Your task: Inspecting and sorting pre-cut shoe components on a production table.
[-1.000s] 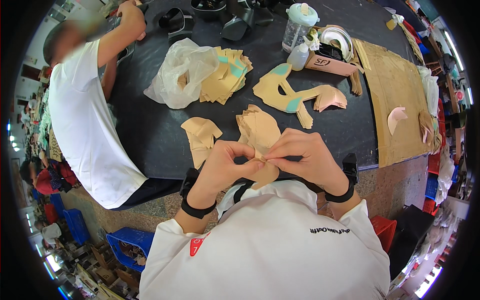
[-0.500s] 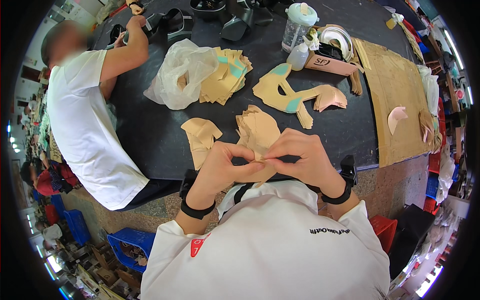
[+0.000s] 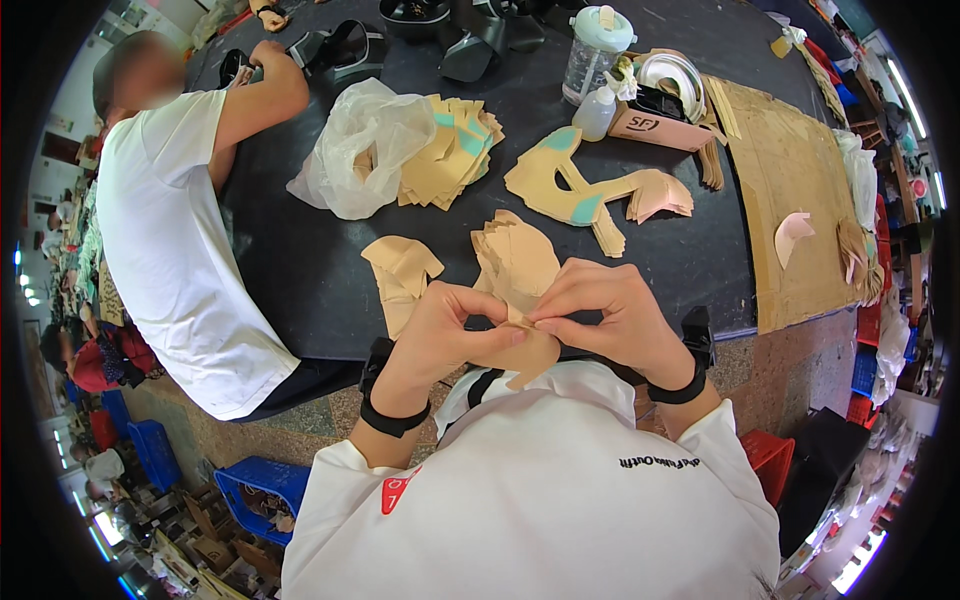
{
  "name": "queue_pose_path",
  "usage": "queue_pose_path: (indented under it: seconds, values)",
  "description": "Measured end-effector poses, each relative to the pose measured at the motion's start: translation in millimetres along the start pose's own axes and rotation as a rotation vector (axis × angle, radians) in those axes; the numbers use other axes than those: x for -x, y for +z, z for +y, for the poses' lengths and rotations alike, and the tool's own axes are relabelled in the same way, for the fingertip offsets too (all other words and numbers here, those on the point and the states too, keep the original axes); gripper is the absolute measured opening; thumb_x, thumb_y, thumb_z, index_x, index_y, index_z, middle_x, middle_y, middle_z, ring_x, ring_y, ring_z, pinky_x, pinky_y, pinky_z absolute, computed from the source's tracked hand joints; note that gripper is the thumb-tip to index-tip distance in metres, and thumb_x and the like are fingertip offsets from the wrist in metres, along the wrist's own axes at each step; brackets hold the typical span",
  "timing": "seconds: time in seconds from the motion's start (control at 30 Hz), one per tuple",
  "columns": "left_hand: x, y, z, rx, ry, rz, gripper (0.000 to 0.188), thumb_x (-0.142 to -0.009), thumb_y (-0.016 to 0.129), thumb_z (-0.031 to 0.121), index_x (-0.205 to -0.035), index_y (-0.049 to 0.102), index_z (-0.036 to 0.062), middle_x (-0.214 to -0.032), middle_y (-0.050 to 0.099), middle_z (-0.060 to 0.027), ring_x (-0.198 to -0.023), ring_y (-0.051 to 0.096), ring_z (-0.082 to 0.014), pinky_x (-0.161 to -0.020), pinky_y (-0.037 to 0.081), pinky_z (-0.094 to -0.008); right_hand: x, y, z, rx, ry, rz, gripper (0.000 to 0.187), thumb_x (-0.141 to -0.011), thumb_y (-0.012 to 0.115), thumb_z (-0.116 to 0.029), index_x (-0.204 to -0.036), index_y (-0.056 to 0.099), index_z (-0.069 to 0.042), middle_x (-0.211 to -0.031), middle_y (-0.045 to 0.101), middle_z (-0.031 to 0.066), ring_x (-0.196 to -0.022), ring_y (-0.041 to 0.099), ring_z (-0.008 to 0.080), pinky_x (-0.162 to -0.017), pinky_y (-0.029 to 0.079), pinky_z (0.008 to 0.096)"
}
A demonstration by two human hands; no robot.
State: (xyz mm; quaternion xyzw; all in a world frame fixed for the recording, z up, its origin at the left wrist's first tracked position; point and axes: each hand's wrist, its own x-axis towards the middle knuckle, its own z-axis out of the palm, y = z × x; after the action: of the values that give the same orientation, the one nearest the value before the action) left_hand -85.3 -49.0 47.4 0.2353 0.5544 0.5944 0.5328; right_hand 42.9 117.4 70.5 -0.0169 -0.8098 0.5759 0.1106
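Note:
Close to my body at the table's front edge, my left hand (image 3: 450, 328) and my right hand (image 3: 608, 308) pinch a thin tan cut-out piece (image 3: 533, 358) between thumbs and forefingers. Its lower part hangs below my fingertips; the pinched edge is partly hidden by them. Just beyond my fingers lies a fanned stack of tan rounded pieces (image 3: 517, 250). Left of it, near my left hand, rests a smaller pile of tan curved pieces (image 3: 398, 272). Farther right, tan pieces with teal patches (image 3: 560, 185) lie spread on the table.
On the dark table (image 3: 320, 290) sit a clear plastic bag (image 3: 365, 150), teal-marked tan pieces (image 3: 460, 145), a clear jug (image 3: 592, 65), a white bottle (image 3: 598, 113), a pink carton (image 3: 655, 130) and brown cardboard (image 3: 800, 180). A co-worker (image 3: 175, 240) in white stands at left, near black moulded items (image 3: 470, 50).
The tan piece between my fingers has shifted so that more of it shows below my hands. The co-worker's head and arm have moved slightly right.

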Motion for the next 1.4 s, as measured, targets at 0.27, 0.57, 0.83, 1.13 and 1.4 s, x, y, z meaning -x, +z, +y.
queue_pose_path:
  seconds: [0.27, 0.57, 0.83, 1.13, 1.4]
  values:
    - [-0.2, 2.0, -3.5, -0.05, 0.039, 0.023, 0.013, -0.071, 0.069, 0.005, -0.08, 0.068, -0.0037, -0.07, 0.063, -0.001, -0.064, 0.052, -0.0028, -0.057, 0.039, -0.0169, -0.3, 0.9, -0.5, 0.069, -0.031, 0.011, 0.014, -0.068, 0.07, -0.003, -0.082, 0.069, -0.006, -0.075, 0.065, 0.0032, -0.071, 0.058, 0.0147, -0.058, 0.048, 0.0249]
    - [0.8, 8.8, -3.5, -0.063, 0.045, 0.114, 0.013, -0.071, 0.068, 0.006, -0.079, 0.067, -0.0034, -0.07, 0.064, -0.0021, -0.065, 0.053, -0.0035, -0.058, 0.041, -0.0175, 0.2, 6.1, 3.5, 0.155, -0.082, 0.079, 0.014, -0.067, 0.071, -0.003, -0.08, 0.068, -0.006, -0.071, 0.061, 0.0038, -0.07, 0.057, 0.0161, -0.053, 0.048, 0.0254]
    - [0.5, 11.7, 2.0, -0.18, 0.112, 0.08, 0.013, -0.068, 0.072, 0.003, -0.079, 0.068, -0.0016, -0.072, 0.064, -0.0044, -0.067, 0.054, -0.0059, -0.06, 0.041, -0.0192, -0.2, 11.5, 2.8, 0.203, -0.122, 0.158, 0.011, -0.065, 0.072, -0.002, -0.073, 0.064, -0.004, -0.069, 0.059, 0.0035, -0.067, 0.054, 0.0181, -0.055, 0.045, 0.0275]
    - [-3.3, 7.4, -13.6, -0.021, 0.232, 0.09, 0.011, -0.07, 0.071, 0.002, -0.081, 0.069, -0.0011, -0.074, 0.064, -0.0033, -0.066, 0.053, -0.0057, -0.06, 0.04, -0.0193, 3.9, 16.9, 5.9, 0.048, -0.084, 0.194, 0.014, -0.067, 0.068, 0.0, -0.08, 0.067, -0.005, -0.077, 0.062, 0.0033, -0.073, 0.056, 0.0162, -0.059, 0.046, 0.026]
    - [-4.4, 16.1, -17.8, 0.286, 0.162, 0.15, 0.014, -0.076, 0.066, 0.0, -0.089, 0.067, -0.0039, -0.08, 0.064, -0.0052, -0.073, 0.055, -0.008, -0.065, 0.042, -0.0198, 7.8, 26.1, 20.4, -0.331, 0.023, 0.251, 0.021, -0.072, 0.066, -0.002, -0.094, 0.065, -0.001, -0.091, 0.063, 0.0067, -0.081, 0.056, 0.0119, -0.067, 0.046, 0.0234]
